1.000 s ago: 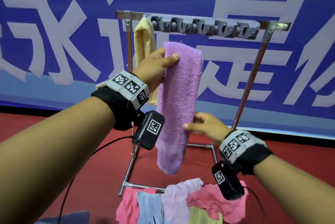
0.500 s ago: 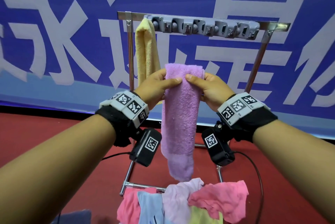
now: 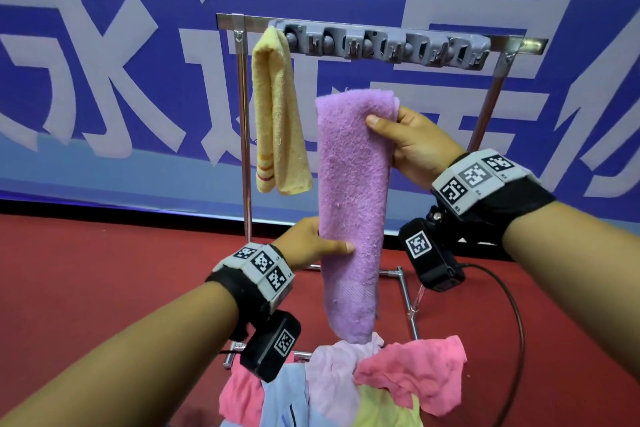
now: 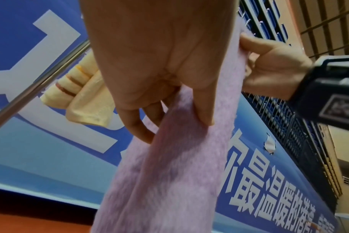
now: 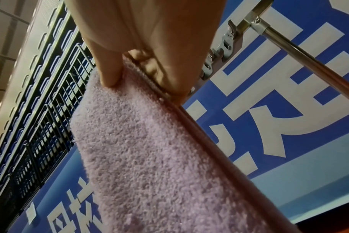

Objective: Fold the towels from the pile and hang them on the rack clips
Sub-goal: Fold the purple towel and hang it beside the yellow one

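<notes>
A folded purple towel [image 3: 351, 205] hangs lengthwise in front of the rack. My right hand [image 3: 408, 141] pinches its top right corner, thumb in front; the right wrist view shows the thumb pressed on the purple towel [image 5: 149, 149]. My left hand [image 3: 311, 246] grips the towel's left edge about halfway down, thumb across the front and fingers behind the purple towel [image 4: 169, 173]. A yellow towel [image 3: 277, 115] hangs folded from the leftmost clip of the grey clip bar [image 3: 381, 46]. The pile of towels [image 3: 363, 381], pink, blue, lilac and yellow, lies below.
The metal rack [image 3: 244, 136] stands on a red floor before a blue banner with white characters. The other clips on the bar hold nothing. A black cable [image 3: 512, 322] loops from my right wrist down across the floor.
My left hand let go of the towel's top and slid down to its middle left edge. My right hand now holds the top alone and has raised it slightly to the right.
</notes>
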`<state>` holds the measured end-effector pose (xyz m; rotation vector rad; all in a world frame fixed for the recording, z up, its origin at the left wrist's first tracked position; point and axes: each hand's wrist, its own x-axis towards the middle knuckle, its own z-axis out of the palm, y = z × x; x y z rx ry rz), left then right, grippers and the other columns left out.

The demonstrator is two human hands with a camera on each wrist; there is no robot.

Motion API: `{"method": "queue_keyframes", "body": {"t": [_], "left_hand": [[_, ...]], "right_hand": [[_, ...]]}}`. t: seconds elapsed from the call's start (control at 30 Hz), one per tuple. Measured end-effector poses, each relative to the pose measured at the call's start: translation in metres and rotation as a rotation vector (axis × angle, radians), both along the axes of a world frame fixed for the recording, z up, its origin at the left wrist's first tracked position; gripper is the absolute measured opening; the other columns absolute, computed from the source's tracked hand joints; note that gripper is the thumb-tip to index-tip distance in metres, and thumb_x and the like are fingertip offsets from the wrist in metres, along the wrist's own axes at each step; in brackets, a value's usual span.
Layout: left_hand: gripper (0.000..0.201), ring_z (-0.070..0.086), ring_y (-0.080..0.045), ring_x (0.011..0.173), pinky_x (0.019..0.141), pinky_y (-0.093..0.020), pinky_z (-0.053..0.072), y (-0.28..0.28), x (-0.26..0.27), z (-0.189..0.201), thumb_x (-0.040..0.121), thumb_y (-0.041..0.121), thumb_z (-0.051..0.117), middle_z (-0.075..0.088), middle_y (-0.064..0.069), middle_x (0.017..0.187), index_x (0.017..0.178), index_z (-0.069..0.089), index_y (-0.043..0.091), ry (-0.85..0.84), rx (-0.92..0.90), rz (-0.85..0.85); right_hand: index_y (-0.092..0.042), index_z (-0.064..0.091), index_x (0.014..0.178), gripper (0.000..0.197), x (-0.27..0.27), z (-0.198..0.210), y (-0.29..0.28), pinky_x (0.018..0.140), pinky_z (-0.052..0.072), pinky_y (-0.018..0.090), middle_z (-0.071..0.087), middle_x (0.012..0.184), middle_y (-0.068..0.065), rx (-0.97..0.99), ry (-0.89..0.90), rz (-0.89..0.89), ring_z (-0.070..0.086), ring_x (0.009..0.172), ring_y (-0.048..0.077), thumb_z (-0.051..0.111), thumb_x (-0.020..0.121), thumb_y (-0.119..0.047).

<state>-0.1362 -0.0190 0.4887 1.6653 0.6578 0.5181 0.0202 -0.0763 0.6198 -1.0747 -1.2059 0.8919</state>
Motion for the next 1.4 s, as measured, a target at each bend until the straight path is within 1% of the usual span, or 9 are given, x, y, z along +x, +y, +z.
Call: {"method": "queue_keyframes", "body": {"t": [0.1,0.2,0.47,0.67,0.9,1.03,1.13,1.27,1.4], "left_hand": [[0.046,0.065,-0.022,0.098,0.095,-0.037,0.05,-0.001,0.001,-0.023,0.058,0.021,0.083,0.07,-0.011,0.105,0.1,0.069,0.007,0.091,0.035,-0.031],[0.027,0.064,-0.018,0.096,0.096,-0.037,0.049,-0.001,0.002,-0.044,0.079,0.008,0.073,0.07,-0.013,0.108,0.104,0.069,0.002,0.23,0.135,-0.052],[0.029,0.064,-0.023,0.102,0.092,-0.033,0.049,0.007,0.008,-0.061,0.08,0.018,0.072,0.069,-0.008,0.11,0.107,0.067,0.008,0.441,0.239,0.025],[0.059,0.06,-0.03,0.11,0.09,-0.046,0.05,0.029,-0.002,-0.028,0.069,-0.002,0.063,0.062,-0.012,0.122,0.123,0.05,0.017,0.317,0.174,-0.021],[0.033,0.051,-0.008,0.105,0.069,-0.005,0.043,0.029,-0.009,0.08,0.097,0.004,0.043,0.059,-0.001,0.125,0.128,0.052,0.012,0.129,0.281,0.078],[0.032,0.049,-0.014,0.123,0.101,-0.037,0.036,0.012,0.002,0.108,0.101,0.022,0.036,0.058,0.005,0.132,0.129,0.052,0.025,0.028,0.175,0.038],[0.031,0.05,-0.017,0.125,0.11,-0.05,0.031,0.005,0.013,0.106,0.101,0.031,0.035,0.06,0.003,0.129,0.125,0.054,0.026,0.007,0.169,-0.02],[0.052,0.054,-0.019,0.12,0.107,-0.051,0.035,0.002,0.016,0.096,0.086,0.051,0.036,0.062,-0.003,0.125,0.125,0.056,0.024,0.095,0.178,-0.058],[0.046,0.054,-0.016,0.119,0.108,-0.044,0.035,0.008,0.008,0.087,0.093,0.051,0.041,0.062,0.004,0.125,0.123,0.059,0.022,0.149,0.142,-0.087]], "right_hand": [[-0.017,0.06,0.1,0.015,0.005,0.012,0.0,0.068,0.052,0.027,0.07,0.085,-0.005,0.039,0.011,-0.015,0.065,0.076,0.01,0.049,0.094,-0.009],[-0.017,0.06,0.1,0.017,0.007,0.02,0.001,0.067,0.054,0.025,0.07,0.082,-0.006,0.075,0.033,-0.018,0.066,0.074,0.009,0.048,0.094,-0.006],[-0.018,0.059,0.095,0.021,0.011,0.02,-0.002,0.052,0.049,0.017,0.069,0.071,-0.01,0.066,-0.044,-0.08,0.063,0.062,0.003,0.047,0.094,-0.002],[-0.012,0.063,0.096,0.016,0.018,0.009,-0.003,0.074,0.047,0.027,0.063,0.09,0.006,-0.129,-0.126,-0.08,0.059,0.08,0.017,0.055,0.086,-0.001],[-0.013,0.052,0.068,0.024,0.013,-0.009,-0.01,0.059,0.038,0.022,0.052,0.058,-0.003,-0.369,-0.157,-0.029,0.049,0.056,0.01,0.042,0.085,-0.001],[-0.015,0.052,0.056,0.034,0.009,-0.012,-0.011,0.056,0.035,0.024,0.047,0.047,-0.005,-0.44,-0.17,-0.009,0.044,0.043,0.008,0.037,0.085,-0.004],[-0.018,0.055,0.053,0.043,0.005,-0.011,-0.012,0.054,0.034,0.022,0.038,0.037,-0.01,-0.46,-0.248,0.014,0.038,0.042,0.008,0.032,0.086,-0.004],[-0.017,0.058,0.045,0.049,0.009,-0.012,-0.011,0.054,0.034,0.021,0.045,0.041,-0.009,-0.48,-0.318,-0.012,0.041,0.047,0.009,0.033,0.085,-0.004],[-0.002,0.051,0.07,0.014,0.011,-0.009,-0.011,0.055,0.034,0.024,0.044,0.05,-0.002,-0.485,-0.339,-0.03,0.041,0.044,0.008,0.046,0.074,-0.015]]}}
